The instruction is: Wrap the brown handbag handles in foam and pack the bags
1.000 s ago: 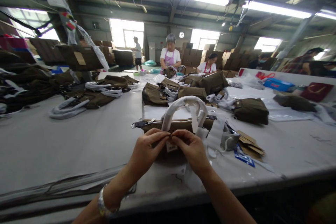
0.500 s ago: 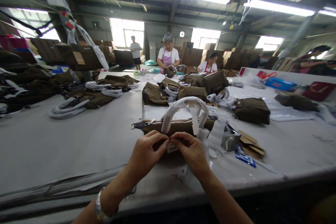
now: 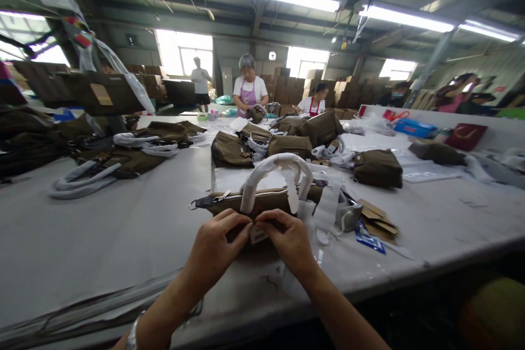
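Note:
An olive-brown handbag (image 3: pixel 266 200) stands before me on the pale table, its zipper along the top and its raised handles (image 3: pixel 262 172) wrapped in white. My left hand (image 3: pixel 221 240) and my right hand (image 3: pixel 289 238) meet at the bag's near side, thumbs and forefingers pinched together. What lies between the fingertips is too small to make out. Just beneath them hangs a white tag (image 3: pixel 258 234) with printed marks.
More brown bags lie across the table (image 3: pixel 156 235). Right of my bag are brown cards (image 3: pixel 377 220), a blue packet (image 3: pixel 369 238) and clear plastic. Farther back are a blue box (image 3: pixel 414 127) and people, one in a purple apron (image 3: pixel 248 93).
The whole view has shifted, so bag and hands sit slightly farther left. The tag shows more fully under the fingertips; both hands stay pinched at the same spot.

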{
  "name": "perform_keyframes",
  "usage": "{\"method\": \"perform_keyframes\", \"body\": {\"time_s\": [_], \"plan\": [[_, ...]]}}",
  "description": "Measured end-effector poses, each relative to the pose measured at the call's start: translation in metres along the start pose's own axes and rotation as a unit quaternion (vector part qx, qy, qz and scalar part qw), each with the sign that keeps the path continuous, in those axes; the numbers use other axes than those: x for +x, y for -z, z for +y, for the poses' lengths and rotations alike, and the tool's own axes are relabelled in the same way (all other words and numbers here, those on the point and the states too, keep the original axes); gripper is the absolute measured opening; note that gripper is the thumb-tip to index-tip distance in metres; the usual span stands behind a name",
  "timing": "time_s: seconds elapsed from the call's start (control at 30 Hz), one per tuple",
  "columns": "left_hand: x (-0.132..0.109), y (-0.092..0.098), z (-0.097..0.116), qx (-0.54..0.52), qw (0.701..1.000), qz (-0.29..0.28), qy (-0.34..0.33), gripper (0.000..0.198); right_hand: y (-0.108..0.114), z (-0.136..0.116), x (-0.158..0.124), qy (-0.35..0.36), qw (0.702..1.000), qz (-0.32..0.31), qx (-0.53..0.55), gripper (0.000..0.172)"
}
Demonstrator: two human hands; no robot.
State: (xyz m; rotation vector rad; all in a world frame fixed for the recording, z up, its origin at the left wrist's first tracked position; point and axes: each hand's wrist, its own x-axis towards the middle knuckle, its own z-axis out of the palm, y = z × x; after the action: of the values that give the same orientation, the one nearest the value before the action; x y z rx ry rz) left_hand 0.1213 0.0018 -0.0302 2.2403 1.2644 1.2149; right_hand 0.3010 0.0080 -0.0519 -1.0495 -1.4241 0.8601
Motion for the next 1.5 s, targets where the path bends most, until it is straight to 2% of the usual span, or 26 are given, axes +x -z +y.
{"method": "perform_keyframes", "body": {"time_s": [0.23, 0.57, 0.93, 1.03, 1.07, 1.13, 1.2, 1.23, 1.27, 1.3, 1.4, 1.43, 1.5], "plan": [[0.0, 0.001, 0.0, 0.009, 1.0, -0.023, -0.007, 0.011, 0.0, 0.003, 0.0, 0.007, 1.0, -0.003, 0.012, 0.005], [0.001, 0.0, 0.0, 0.016, 1.0, -0.024, -0.013, 0.01, -0.001, 0.004, -0.003, 0.016, 1.0, 0.003, 0.011, 0.004], [0.003, -0.016, -0.004, -0.015, 0.999, 0.014, -0.024, 0.007, -0.003, 0.01, 0.0, 0.061, 0.998, 0.003, -0.001, 0.008], [0.002, -0.004, -0.001, -0.049, 0.998, 0.005, -0.041, 0.01, 0.001, 0.01, -0.008, 0.096, 0.995, 0.008, -0.028, 0.024], [0.001, 0.003, -0.002, -0.057, 0.997, 0.029, -0.046, 0.013, 0.005, 0.01, -0.014, 0.11, 0.993, 0.017, -0.039, 0.031], [0.0, 0.017, -0.009, -0.061, 0.988, 0.141, -0.032, 0.019, 0.015, 0.012, -0.029, 0.129, 0.988, 0.047, -0.068, 0.034], [0.002, 0.027, -0.026, -0.08, 0.958, 0.273, 0.022, 0.025, 0.025, 0.017, -0.047, 0.119, 0.985, 0.075, -0.097, 0.025], [0.004, 0.029, -0.037, -0.114, 0.942, 0.311, 0.061, 0.03, 0.03, 0.02, -0.056, 0.104, 0.985, 0.083, -0.11, 0.022], [0.007, 0.027, -0.049, -0.167, 0.928, 0.317, 0.105, 0.036, 0.033, 0.023, -0.064, 0.087, 0.985, 0.084, -0.125, 0.022], [0.009, 0.023, -0.06, -0.231, 0.914, 0.295, 0.153, 0.044, 0.034, 0.026, -0.071, 0.074, 0.984, 0.082, -0.143, 0.023], [0.01, 0.001, -0.079, -0.4, 0.86, 0.154, 0.278, 0.064, 0.03, 0.035, -0.08, 0.058, 0.977, 0.06, -0.196, 0.042], [0.006, -0.007, -0.079, -0.424, 0.846, 0.12, 0.3, 0.068, 0.028, 0.037, -0.08, 0.058, 0.976, 0.054, -0.203, 0.051], [-0.004, -0.017, -0.071, -0.438, 0.838, 0.087, 0.312, 0.074, 0.026, 0.04, -0.076, 0.057, 0.978, 0.053, -0.193, 0.064]]}}
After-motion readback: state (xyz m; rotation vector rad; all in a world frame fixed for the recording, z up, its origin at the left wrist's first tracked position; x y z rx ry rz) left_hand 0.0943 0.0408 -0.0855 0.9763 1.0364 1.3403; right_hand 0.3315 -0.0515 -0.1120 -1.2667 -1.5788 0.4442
